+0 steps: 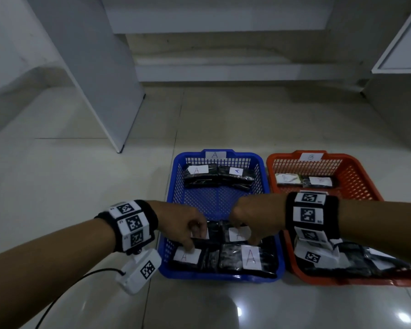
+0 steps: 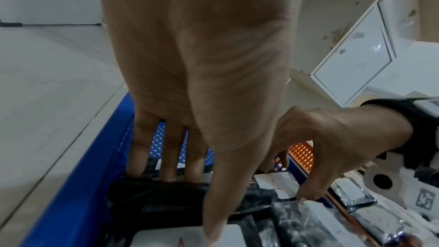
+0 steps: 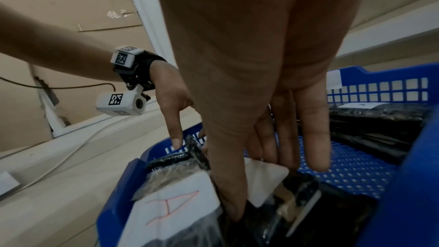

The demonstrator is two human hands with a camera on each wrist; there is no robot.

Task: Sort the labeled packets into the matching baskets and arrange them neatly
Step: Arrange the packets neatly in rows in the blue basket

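Observation:
The blue basket marked A holds black packets with white A labels: two at its far end, two at its near end, two in a row behind those. My left hand pinches the left packet of that row, fingers on its far edge, thumb at its near edge. My right hand pinches the right packet the same way, thumb pushed down between it and the near packet. The orange basket marked B holds B packets, partly hidden under my right forearm.
Both baskets stand side by side on a pale tiled floor. A white panel leans at the left and a white cabinet stands at the right. A black cable runs from my left wrist camera across the floor.

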